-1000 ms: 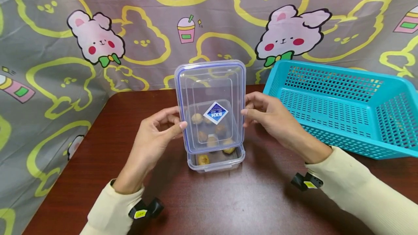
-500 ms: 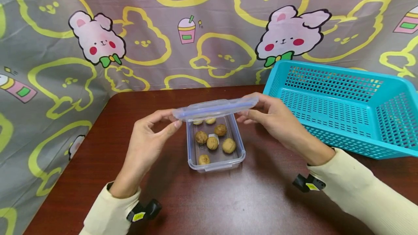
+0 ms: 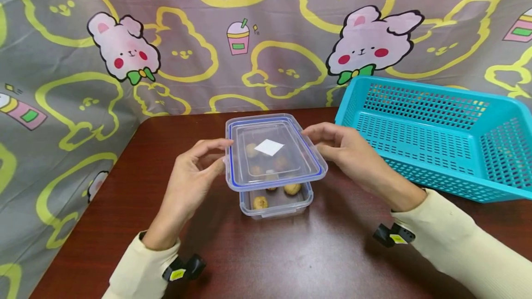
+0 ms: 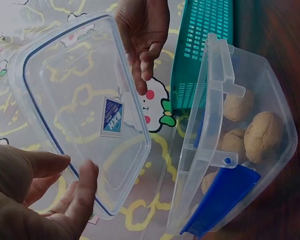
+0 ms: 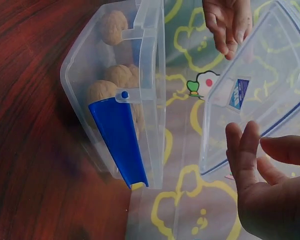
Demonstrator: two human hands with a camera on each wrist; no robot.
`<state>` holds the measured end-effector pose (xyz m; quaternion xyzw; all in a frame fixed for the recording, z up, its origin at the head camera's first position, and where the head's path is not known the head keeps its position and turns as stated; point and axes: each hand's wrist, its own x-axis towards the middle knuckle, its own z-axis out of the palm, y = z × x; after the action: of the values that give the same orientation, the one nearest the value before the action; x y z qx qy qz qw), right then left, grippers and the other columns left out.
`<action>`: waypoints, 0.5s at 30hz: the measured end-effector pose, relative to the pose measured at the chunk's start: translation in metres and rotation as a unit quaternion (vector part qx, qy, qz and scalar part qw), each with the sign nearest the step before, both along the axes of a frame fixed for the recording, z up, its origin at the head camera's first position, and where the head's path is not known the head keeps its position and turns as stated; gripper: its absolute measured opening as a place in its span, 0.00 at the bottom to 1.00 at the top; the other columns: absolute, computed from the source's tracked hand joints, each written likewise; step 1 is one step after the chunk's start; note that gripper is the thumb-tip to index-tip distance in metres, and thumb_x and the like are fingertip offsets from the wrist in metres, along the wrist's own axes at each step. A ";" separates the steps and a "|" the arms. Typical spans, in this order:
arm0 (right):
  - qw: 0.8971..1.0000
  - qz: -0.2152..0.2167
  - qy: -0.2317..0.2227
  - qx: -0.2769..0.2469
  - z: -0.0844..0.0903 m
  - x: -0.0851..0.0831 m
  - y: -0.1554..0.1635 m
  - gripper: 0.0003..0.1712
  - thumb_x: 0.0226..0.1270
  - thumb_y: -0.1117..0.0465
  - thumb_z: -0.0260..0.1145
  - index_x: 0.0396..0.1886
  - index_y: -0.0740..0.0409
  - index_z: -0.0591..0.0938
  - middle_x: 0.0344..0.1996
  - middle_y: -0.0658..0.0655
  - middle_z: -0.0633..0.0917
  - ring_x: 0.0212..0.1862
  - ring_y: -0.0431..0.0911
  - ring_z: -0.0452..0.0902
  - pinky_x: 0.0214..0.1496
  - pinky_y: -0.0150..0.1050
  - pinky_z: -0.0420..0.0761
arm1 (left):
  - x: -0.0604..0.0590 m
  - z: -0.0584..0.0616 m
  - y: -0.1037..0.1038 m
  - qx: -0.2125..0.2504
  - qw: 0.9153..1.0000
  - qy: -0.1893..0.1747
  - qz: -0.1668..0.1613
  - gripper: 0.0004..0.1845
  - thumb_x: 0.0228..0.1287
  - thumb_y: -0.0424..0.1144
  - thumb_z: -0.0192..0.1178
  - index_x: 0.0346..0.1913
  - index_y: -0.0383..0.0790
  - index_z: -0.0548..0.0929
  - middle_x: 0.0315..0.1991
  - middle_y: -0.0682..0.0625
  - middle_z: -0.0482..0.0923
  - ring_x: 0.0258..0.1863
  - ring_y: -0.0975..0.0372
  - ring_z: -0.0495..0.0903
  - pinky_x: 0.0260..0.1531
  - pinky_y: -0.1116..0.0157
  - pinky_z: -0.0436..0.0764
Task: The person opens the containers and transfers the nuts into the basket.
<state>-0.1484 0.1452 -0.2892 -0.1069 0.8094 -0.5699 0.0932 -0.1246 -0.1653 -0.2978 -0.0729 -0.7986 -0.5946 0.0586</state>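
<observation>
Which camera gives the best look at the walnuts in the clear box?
The left wrist view: the walnuts show large and clear through the container wall. The right wrist view also shows walnuts close, partly behind a blue latch. The head view shows them small, mostly under the lid.

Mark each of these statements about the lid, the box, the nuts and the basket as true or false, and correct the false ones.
1. Both hands hold the clear lid above the box. True: the left hand and the right hand are at its two sides.
2. The lid is latched onto the box. False: it is held in the air, apart from the box.
3. The box holds walnuts. True.
4. The teal basket is full of walnuts. False: no walnuts show in it.
5. The basket stands on the left-hand side of the box. False: it stands on the right-hand side.
</observation>
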 end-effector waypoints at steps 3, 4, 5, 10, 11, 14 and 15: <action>1.000 -0.007 -0.009 0.006 0.000 0.000 -0.001 0.17 0.77 0.59 0.64 0.62 0.51 0.83 0.55 0.55 0.89 0.50 0.50 0.86 0.51 0.37 0.84 | -0.001 -0.003 0.000 0.030 0.999 -0.017 -0.013 0.17 0.70 0.25 0.64 0.61 0.33 0.85 0.56 0.47 0.80 0.45 0.66 0.89 0.44 0.68 0.88; 1.000 -0.009 -0.010 0.010 0.000 -0.001 -0.001 0.17 0.76 0.60 0.64 0.61 0.51 0.84 0.55 0.55 0.89 0.49 0.50 0.85 0.50 0.38 0.84 | -0.002 -0.003 0.000 0.038 0.999 -0.022 -0.016 0.17 0.71 0.25 0.63 0.61 0.32 0.84 0.56 0.46 0.79 0.44 0.66 0.90 0.44 0.67 0.89; 1.000 -0.012 -0.013 0.011 -0.001 -0.001 -0.002 0.17 0.76 0.60 0.64 0.61 0.52 0.84 0.55 0.56 0.89 0.49 0.50 0.85 0.49 0.38 0.84 | -0.002 -0.004 0.000 0.044 0.999 -0.028 -0.017 0.17 0.71 0.24 0.62 0.61 0.31 0.84 0.56 0.46 0.79 0.43 0.65 0.90 0.43 0.67 0.89; 0.999 -0.009 -0.033 -0.020 -0.005 -0.005 -0.008 0.16 0.75 0.63 0.65 0.60 0.58 0.83 0.55 0.61 0.88 0.45 0.51 0.87 0.46 0.42 0.89 | -0.004 -0.006 -0.001 0.038 0.998 -0.054 -0.001 0.18 0.74 0.23 0.51 0.60 0.32 0.85 0.55 0.44 0.78 0.38 0.63 0.89 0.39 0.66 0.89; 0.999 -0.007 -0.038 -0.029 -0.006 -0.006 -0.009 0.16 0.75 0.63 0.65 0.60 0.59 0.83 0.55 0.62 0.88 0.45 0.51 0.88 0.47 0.44 0.90 | -0.004 -0.006 -0.002 0.036 0.998 -0.060 0.004 0.18 0.76 0.24 0.50 0.60 0.33 0.85 0.55 0.43 0.78 0.38 0.63 0.89 0.38 0.67 0.89; 0.998 -0.001 -0.050 -0.037 -0.008 -0.009 -0.014 0.16 0.76 0.64 0.65 0.60 0.60 0.83 0.56 0.63 0.87 0.46 0.51 0.88 0.46 0.46 0.91 | -0.005 -0.007 -0.004 0.033 0.997 -0.075 0.010 0.16 0.79 0.29 0.51 0.61 0.33 0.84 0.55 0.41 0.79 0.36 0.62 0.89 0.38 0.67 0.89; 0.998 0.001 -0.052 -0.037 -0.009 -0.010 -0.015 0.16 0.76 0.64 0.65 0.60 0.60 0.83 0.56 0.63 0.86 0.47 0.51 0.87 0.46 0.46 0.91 | -0.005 -0.008 -0.005 0.029 0.996 -0.078 0.012 0.15 0.79 0.31 0.53 0.61 0.33 0.84 0.55 0.40 0.80 0.35 0.63 0.88 0.37 0.67 0.89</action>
<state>-0.1580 0.1299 -0.2985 -0.0814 0.7817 -0.6041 0.1321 -0.1299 -0.1698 -0.3053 -0.0148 -0.7838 -0.6208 0.0052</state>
